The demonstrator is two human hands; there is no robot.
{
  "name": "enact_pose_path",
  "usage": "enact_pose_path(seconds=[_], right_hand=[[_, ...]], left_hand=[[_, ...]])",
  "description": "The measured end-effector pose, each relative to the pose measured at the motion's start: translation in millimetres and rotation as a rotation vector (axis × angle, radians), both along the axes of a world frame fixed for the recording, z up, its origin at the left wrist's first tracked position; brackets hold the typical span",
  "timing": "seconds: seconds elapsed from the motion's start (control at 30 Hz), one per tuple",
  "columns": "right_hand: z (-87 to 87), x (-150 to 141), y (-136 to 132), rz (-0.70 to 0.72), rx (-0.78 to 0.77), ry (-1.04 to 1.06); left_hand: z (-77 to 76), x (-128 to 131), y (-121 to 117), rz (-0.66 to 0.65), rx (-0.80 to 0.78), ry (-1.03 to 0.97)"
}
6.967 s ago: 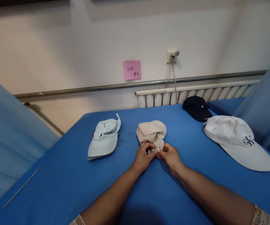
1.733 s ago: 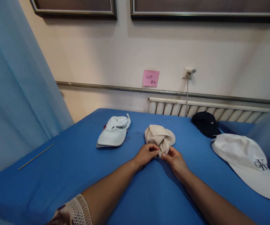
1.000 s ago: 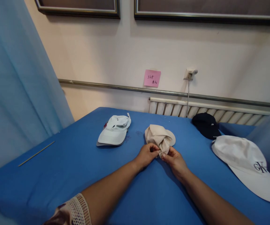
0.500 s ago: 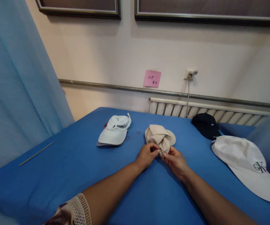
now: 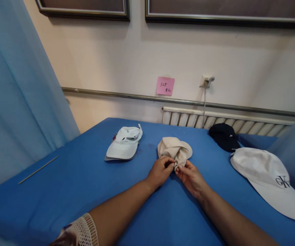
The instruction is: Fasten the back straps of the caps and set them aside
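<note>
Lying crumpled, the beige cap (image 5: 171, 146) is pinched at its near edge by left hand (image 5: 160, 171) and right hand (image 5: 191, 178), best handled with light, even pressure.

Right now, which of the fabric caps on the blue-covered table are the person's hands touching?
The crumpled beige fabric cap, pinched by the left hand and right hand. The pale blue cap, dark cap and lettered white cap lie untouched.

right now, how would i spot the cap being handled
Look at the blue table, then its middle, where the left hand and right hand nearly meet. The cap pinched in their fingers is crumpled, and the only beige one.
</note>
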State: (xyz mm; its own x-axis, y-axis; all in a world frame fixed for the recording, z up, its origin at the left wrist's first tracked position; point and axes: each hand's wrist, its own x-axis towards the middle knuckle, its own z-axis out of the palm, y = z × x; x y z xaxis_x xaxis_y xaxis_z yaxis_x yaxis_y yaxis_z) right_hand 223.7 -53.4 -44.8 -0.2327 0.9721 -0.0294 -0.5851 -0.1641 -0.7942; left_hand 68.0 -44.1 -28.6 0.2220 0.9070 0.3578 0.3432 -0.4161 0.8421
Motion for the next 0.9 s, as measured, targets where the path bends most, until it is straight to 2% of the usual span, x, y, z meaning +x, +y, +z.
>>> enact_pose_path(seconds=[0.13, 0.3, 0.4, 0.53, 0.63, 0.8, 0.9], right_hand=[[1.0, 4, 3, -0.084, -0.061, 0.001], [2.4, 2, 1, -0.133, -0.065, -0.038], [4.4, 2, -2, -0.147, -0.07, -0.075], [7.8, 3, -4, -0.153, -0.031, -0.126], [4.6, 2, -5, -0.24, 0.174, -0.293], [-4.2, 5, -1, -0.376, 0.706, -0.844], [-3.2, 12, 4, -0.458, 0.868, -1.018]], left_hand=[[4.0, 3, -9, -0.059, 0.132, 0.14], [-0.4, 9, -10, -0.037, 0.2, 0.292], [-0.6, 9, -6, -0.048, 0.201, 0.273], [0.1, 0, 1, -0.03, 0.167, 0.136], [-0.2, -8, 7, -0.004, 0.06, 0.039], [2.3, -14, 11, -0.047, -0.083, -0.013], [4.1, -13, 11, -0.129, -0.129, 0.025]])
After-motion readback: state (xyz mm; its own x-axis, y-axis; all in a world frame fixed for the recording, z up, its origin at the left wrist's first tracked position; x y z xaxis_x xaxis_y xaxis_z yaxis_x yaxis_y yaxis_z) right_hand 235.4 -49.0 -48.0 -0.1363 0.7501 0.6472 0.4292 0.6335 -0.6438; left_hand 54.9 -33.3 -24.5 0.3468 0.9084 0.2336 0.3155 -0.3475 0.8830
